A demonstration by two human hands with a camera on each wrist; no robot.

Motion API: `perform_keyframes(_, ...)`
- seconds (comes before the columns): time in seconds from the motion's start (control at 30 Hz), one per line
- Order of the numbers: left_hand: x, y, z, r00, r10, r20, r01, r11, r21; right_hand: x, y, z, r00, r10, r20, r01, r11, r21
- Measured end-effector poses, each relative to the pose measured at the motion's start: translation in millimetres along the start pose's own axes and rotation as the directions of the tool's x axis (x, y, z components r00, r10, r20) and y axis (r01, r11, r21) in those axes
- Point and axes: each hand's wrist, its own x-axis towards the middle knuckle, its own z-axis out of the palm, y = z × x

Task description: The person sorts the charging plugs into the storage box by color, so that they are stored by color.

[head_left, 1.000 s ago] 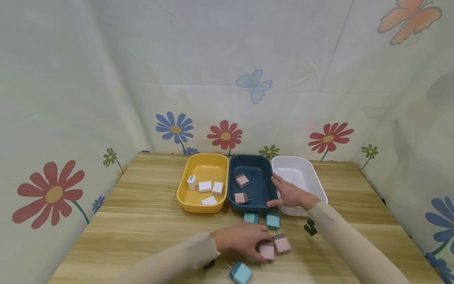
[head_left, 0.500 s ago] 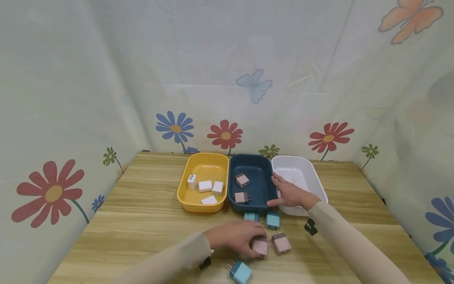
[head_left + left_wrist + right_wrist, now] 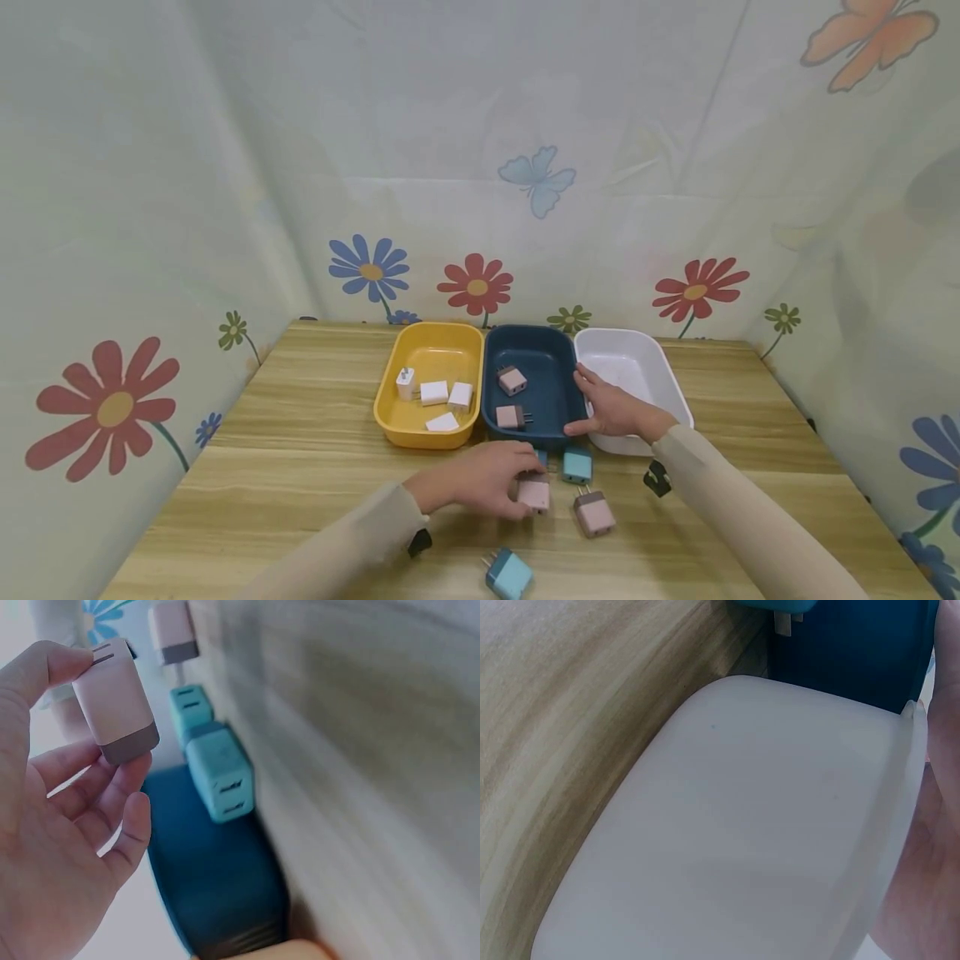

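My left hand (image 3: 483, 479) pinches a pink wall charger (image 3: 116, 697) with a brown-grey prong end between thumb and fingers. It is raised above the table, just in front of the navy bin (image 3: 551, 354). Across the adjoining rims of the navy bin and the white bin (image 3: 671, 387) rests my right hand (image 3: 618, 408), its fingers extended. Inside the navy bin lie two pink chargers. By its front wall are two teal chargers, one (image 3: 577, 466) in plain sight and the other (image 3: 221, 772) partly hidden behind my left hand in the head view.
A yellow bin (image 3: 386, 417) holding several white chargers stands left of the navy one. Another pink charger (image 3: 595, 513) and a teal charger (image 3: 509, 575) lie nearer on the wooden table (image 3: 300, 467). A flower-printed cloth (image 3: 450, 108) hangs behind and at the sides.
My left hand has picked up the pink charger from beside the other one and carried it left and away from me, toward the navy bin. The right hand has stayed in place.
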Motion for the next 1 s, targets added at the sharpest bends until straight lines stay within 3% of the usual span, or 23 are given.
perform_keyframes(0.43, -9.1, -4.9, -27.3, 0.993, -0.024, -0.113, 0.022, 1.0, -0.015, -0.3, 2.1, 1.7, 1.0, 0.006, -0.009, -0.006, 1.0, -0.003)
perform_keyframes(0.73, -5.7, -10.4, -35.9, 0.978, -0.049, -0.201, 0.045, 0.999, -0.027, -1.5, 0.4, 0.3, 1.0, -0.009, 0.0, 0.009, 1.0, -0.014)
perform_keyframes(1.0, 0.8, -12.3, -46.4, 0.97, -0.099, -0.221, 0.098, 0.995, -0.014, -1.5, 0.2, -0.4, 1.0, -0.011, 0.002, 0.011, 1.0, -0.004)
